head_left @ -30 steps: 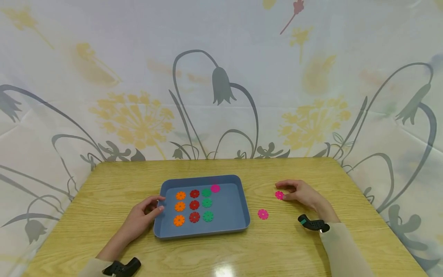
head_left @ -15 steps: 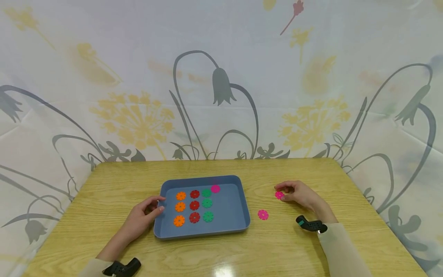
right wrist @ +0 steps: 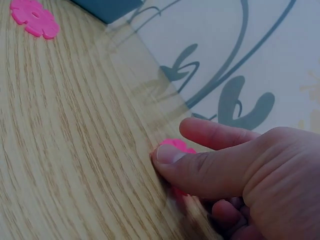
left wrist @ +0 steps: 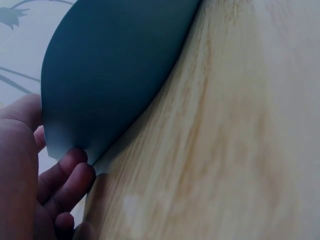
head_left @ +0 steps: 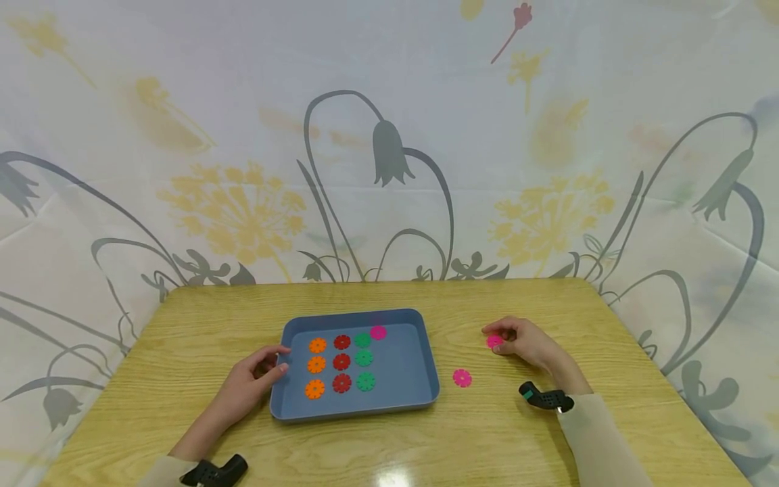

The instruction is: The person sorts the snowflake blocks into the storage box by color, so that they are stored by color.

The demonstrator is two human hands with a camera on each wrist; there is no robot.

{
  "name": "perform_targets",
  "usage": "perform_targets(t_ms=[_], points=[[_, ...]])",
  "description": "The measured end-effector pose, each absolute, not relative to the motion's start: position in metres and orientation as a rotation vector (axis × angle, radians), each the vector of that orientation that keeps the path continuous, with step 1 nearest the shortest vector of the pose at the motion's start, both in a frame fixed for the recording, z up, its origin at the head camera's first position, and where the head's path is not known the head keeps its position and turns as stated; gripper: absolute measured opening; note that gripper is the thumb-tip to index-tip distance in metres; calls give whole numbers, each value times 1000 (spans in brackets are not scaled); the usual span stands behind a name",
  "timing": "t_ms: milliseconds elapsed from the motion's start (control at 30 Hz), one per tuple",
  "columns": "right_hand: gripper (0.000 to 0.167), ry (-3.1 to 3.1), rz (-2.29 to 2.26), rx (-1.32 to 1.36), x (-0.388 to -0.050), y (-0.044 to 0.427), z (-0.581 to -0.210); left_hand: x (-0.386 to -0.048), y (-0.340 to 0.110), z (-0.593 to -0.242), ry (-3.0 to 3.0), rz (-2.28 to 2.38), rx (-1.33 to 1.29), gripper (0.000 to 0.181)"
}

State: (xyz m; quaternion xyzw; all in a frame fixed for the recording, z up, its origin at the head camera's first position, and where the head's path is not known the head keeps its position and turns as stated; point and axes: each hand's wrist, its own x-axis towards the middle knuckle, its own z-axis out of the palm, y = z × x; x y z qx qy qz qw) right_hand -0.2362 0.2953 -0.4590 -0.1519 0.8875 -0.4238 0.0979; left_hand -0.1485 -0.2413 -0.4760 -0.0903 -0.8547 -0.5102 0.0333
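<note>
In the head view my left hand [head_left: 248,379] holds the left rim of a blue-grey tray [head_left: 429,365]. The left wrist view has its fingers against the tray's outer wall [left wrist: 115,65]. My right hand [head_left: 528,343] pinches a pink notched disc [head_left: 495,341] at the table top, right of the tray. Its thumb covers much of that disc [right wrist: 176,144] in the right wrist view. A second pink notched disc [head_left: 462,377] lies flat between tray and hand. Inside the tray are columns of orange discs [head_left: 316,364], red discs [head_left: 342,362] and green discs [head_left: 364,358], plus one pink disc [head_left: 379,332].
The wooden table [head_left: 365,453] ends at the back and sides against a flower-printed cloth [head_left: 243,135]. Each wrist wears a black camera band, the left band [head_left: 216,471] and the right band [head_left: 548,398].
My right hand has closed its fingers in on the pink disc, which has shifted slightly right and back and is more covered. The left hand and tray stay in place.
</note>
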Motion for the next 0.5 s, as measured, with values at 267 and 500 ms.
perform_targets(t_ms=[267,500], points=[[27,2632,-1287,-360,-237,294,-459,-150,-240,-474,-2634,-1564,-269,31],[23,2639,-1311,-358,-237,295,-460,-149,-241,-474,-2638,-1577,-273,30]])
